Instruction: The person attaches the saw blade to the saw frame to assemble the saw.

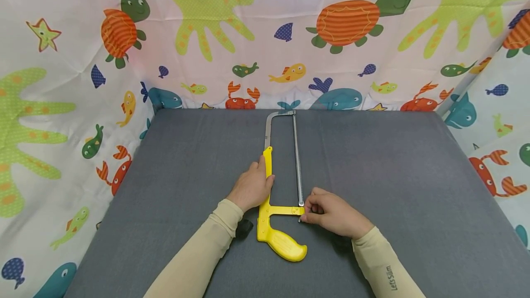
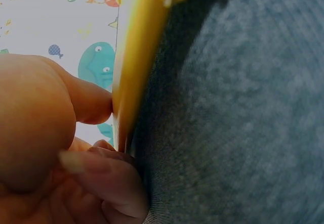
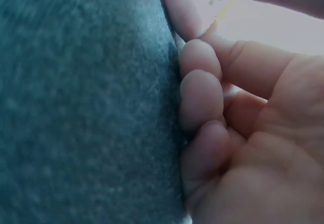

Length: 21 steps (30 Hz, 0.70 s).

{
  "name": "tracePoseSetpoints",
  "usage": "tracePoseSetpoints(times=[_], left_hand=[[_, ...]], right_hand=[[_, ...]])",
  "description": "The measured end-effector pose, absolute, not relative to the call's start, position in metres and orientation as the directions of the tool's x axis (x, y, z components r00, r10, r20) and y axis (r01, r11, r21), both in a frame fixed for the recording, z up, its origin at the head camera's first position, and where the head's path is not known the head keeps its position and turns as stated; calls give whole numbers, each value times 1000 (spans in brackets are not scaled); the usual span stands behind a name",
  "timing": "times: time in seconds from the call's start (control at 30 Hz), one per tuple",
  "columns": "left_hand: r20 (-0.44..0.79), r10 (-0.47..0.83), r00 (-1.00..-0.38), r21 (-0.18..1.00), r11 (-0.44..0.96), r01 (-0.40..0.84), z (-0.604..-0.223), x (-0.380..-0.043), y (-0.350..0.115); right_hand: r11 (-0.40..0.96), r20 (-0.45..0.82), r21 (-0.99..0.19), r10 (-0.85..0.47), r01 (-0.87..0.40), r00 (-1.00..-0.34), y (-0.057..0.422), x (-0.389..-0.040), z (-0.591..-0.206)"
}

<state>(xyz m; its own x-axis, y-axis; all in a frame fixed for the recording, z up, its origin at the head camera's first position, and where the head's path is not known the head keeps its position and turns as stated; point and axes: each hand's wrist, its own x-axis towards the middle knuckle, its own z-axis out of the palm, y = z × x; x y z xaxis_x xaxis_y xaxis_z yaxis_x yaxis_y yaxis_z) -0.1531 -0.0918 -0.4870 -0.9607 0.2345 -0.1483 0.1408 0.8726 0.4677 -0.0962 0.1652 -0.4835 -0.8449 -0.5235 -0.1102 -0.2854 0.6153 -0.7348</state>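
Observation:
A hacksaw (image 1: 283, 243) lies flat on the grey tabletop, its yellow handle toward me and its silver frame bow pointing away. Its thin metal blade (image 1: 297, 160) runs along the right side, joined to a short yellow arm near the handle. My left hand (image 1: 251, 186) holds the yellow upper part of the frame; the left wrist view shows the thumb and fingers on either side of that yellow bar (image 2: 136, 62). With curled fingers, my right hand (image 1: 335, 213) pinches the small fitting at the near end of the blade. The fingers hide most of that fitting.
Grey cloth (image 1: 393, 160) covers the table around the saw. A curtain (image 1: 256, 77) printed with sea animals stands along the back and both sides. Below my left wrist sits a small black object (image 1: 244, 229), partly hidden by the sleeve.

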Motion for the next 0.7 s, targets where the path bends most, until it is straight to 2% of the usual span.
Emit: tracePoseSetpoints(times=[0.47, 0.7], left_hand=[[-170, 238, -956, 470, 872, 133, -490, -153, -91], [-214, 219, -952, 487, 869, 90, -497, -153, -98]], right_hand=[[625, -115, -728, -515, -280, -850, 166, -94, -487], [615, -155, -762, -480, -205, -863, 167, -97, -491]])
